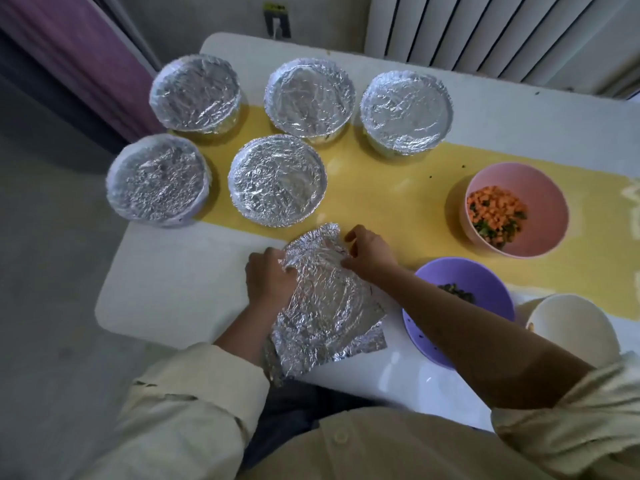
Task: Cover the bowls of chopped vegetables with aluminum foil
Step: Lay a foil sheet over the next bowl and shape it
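A crumpled sheet of aluminum foil (325, 299) lies on the white table (173, 289) near its front edge. My left hand (268, 278) grips the foil's left edge. My right hand (370, 254) pinches its upper right edge. Several foil-covered bowls stand at the back left, among them one (277, 180) just beyond the sheet. Three bowls stand uncovered on the right: a pink bowl (547, 202) with chopped orange and green vegetables, a purple bowl (491, 289) with dark chopped greens, partly behind my right forearm, and a white bowl (575, 327) whose contents are hidden.
A yellow runner (398, 199) crosses the table under the bowls. A white radiator (485, 29) stands behind the table, a purple curtain (86, 57) at the left. The grey floor (45, 271) lies beyond the table's left edge.
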`<control>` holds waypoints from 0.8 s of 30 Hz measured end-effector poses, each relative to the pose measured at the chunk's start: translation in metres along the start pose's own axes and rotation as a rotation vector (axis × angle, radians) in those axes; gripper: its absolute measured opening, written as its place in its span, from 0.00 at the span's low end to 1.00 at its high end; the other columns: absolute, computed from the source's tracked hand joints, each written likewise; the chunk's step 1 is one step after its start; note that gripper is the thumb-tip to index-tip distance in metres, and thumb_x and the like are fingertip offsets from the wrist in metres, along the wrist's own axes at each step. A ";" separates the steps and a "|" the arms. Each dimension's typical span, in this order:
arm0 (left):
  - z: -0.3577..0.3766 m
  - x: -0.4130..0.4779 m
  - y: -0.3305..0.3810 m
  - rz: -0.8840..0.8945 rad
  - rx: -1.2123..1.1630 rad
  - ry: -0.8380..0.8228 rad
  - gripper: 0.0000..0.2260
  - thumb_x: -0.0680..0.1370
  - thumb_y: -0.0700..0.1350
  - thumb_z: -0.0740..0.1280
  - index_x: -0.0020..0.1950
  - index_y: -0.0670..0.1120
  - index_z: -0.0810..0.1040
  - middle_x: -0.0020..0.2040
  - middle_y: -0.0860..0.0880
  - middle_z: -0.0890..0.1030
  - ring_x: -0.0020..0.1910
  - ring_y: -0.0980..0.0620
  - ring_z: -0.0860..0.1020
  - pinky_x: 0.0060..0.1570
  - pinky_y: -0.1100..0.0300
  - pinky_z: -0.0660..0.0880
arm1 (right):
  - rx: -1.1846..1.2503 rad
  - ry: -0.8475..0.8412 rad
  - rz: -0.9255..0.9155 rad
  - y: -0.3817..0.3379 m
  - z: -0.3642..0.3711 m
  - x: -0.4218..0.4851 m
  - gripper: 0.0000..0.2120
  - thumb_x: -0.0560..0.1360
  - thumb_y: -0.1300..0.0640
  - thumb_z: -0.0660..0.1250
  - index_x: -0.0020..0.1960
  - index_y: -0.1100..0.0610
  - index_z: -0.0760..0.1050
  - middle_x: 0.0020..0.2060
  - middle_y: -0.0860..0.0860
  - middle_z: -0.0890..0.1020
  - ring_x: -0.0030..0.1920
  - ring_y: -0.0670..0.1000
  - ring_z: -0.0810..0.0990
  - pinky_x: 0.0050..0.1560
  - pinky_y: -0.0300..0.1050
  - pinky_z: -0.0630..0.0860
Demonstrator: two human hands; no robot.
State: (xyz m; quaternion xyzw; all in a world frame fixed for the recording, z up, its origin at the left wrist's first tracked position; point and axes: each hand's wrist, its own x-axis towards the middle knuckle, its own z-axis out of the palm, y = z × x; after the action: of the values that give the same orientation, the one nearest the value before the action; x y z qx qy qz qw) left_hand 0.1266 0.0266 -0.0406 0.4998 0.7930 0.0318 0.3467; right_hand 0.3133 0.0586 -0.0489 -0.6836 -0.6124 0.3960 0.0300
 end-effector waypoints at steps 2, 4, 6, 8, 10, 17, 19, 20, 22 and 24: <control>0.000 -0.004 -0.007 0.044 0.021 0.003 0.18 0.77 0.44 0.70 0.66 0.45 0.75 0.65 0.39 0.72 0.65 0.40 0.71 0.62 0.50 0.70 | -0.015 0.029 -0.033 -0.002 0.005 -0.003 0.22 0.72 0.60 0.73 0.63 0.58 0.70 0.56 0.54 0.76 0.50 0.52 0.77 0.49 0.44 0.77; 0.000 -0.007 -0.014 0.109 0.064 -0.025 0.22 0.76 0.45 0.71 0.69 0.45 0.73 0.67 0.40 0.70 0.68 0.40 0.68 0.63 0.51 0.68 | -0.042 0.053 -0.065 -0.003 0.010 -0.006 0.22 0.72 0.61 0.72 0.63 0.58 0.70 0.58 0.54 0.75 0.50 0.51 0.76 0.47 0.42 0.76; -0.001 -0.008 -0.020 0.157 0.090 -0.054 0.25 0.76 0.45 0.71 0.72 0.45 0.70 0.70 0.41 0.68 0.70 0.41 0.64 0.64 0.52 0.66 | -0.084 0.084 -0.101 -0.004 0.013 -0.009 0.22 0.73 0.62 0.71 0.64 0.57 0.69 0.59 0.54 0.74 0.50 0.51 0.76 0.45 0.42 0.76; -0.002 -0.008 -0.022 0.174 0.104 -0.075 0.27 0.76 0.46 0.71 0.74 0.45 0.69 0.71 0.42 0.66 0.71 0.41 0.63 0.66 0.52 0.65 | -0.125 0.129 -0.153 -0.005 0.016 -0.012 0.23 0.73 0.64 0.69 0.66 0.57 0.67 0.60 0.56 0.73 0.50 0.52 0.77 0.43 0.42 0.78; -0.003 -0.008 -0.022 0.191 0.130 -0.081 0.28 0.76 0.46 0.71 0.75 0.45 0.69 0.72 0.42 0.65 0.71 0.41 0.62 0.66 0.52 0.65 | -0.156 0.145 -0.199 -0.006 0.018 -0.015 0.25 0.74 0.64 0.69 0.69 0.57 0.66 0.60 0.57 0.71 0.50 0.53 0.77 0.42 0.43 0.77; 0.000 -0.011 -0.023 0.199 0.150 -0.097 0.28 0.76 0.46 0.70 0.75 0.45 0.68 0.73 0.41 0.63 0.72 0.40 0.60 0.67 0.51 0.64 | -0.036 0.108 -0.101 -0.003 0.027 -0.020 0.24 0.72 0.58 0.73 0.66 0.58 0.72 0.61 0.56 0.68 0.61 0.55 0.71 0.63 0.48 0.73; 0.000 -0.012 -0.023 0.195 0.117 -0.091 0.27 0.76 0.45 0.70 0.74 0.45 0.69 0.73 0.41 0.64 0.72 0.39 0.61 0.67 0.50 0.64 | 0.044 0.147 -0.044 -0.004 0.027 -0.020 0.20 0.71 0.58 0.73 0.62 0.57 0.75 0.61 0.56 0.68 0.61 0.54 0.68 0.64 0.44 0.68; 0.000 -0.013 -0.023 0.193 0.108 -0.090 0.27 0.76 0.45 0.70 0.74 0.45 0.69 0.73 0.41 0.64 0.72 0.39 0.61 0.67 0.50 0.64 | 0.044 0.155 -0.045 -0.006 0.026 -0.021 0.18 0.71 0.58 0.74 0.60 0.57 0.76 0.60 0.55 0.68 0.61 0.54 0.67 0.63 0.43 0.66; 0.000 -0.012 -0.023 0.190 0.094 -0.092 0.27 0.76 0.45 0.70 0.74 0.44 0.69 0.73 0.41 0.64 0.71 0.39 0.61 0.68 0.50 0.64 | 0.028 0.161 -0.092 -0.008 0.027 -0.023 0.15 0.70 0.58 0.74 0.55 0.56 0.76 0.57 0.54 0.70 0.59 0.53 0.67 0.60 0.44 0.67; 0.000 -0.012 -0.024 0.192 0.086 -0.084 0.26 0.76 0.44 0.70 0.73 0.44 0.70 0.73 0.41 0.65 0.71 0.39 0.62 0.68 0.50 0.63 | 0.049 0.151 -0.134 -0.010 0.028 -0.025 0.15 0.71 0.60 0.73 0.55 0.57 0.74 0.52 0.52 0.74 0.53 0.51 0.72 0.54 0.42 0.72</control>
State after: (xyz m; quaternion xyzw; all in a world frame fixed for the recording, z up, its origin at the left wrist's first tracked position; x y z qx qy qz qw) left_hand 0.1113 0.0045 -0.0439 0.5889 0.7268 0.0098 0.3532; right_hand 0.2908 0.0271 -0.0501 -0.6681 -0.6426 0.3556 0.1191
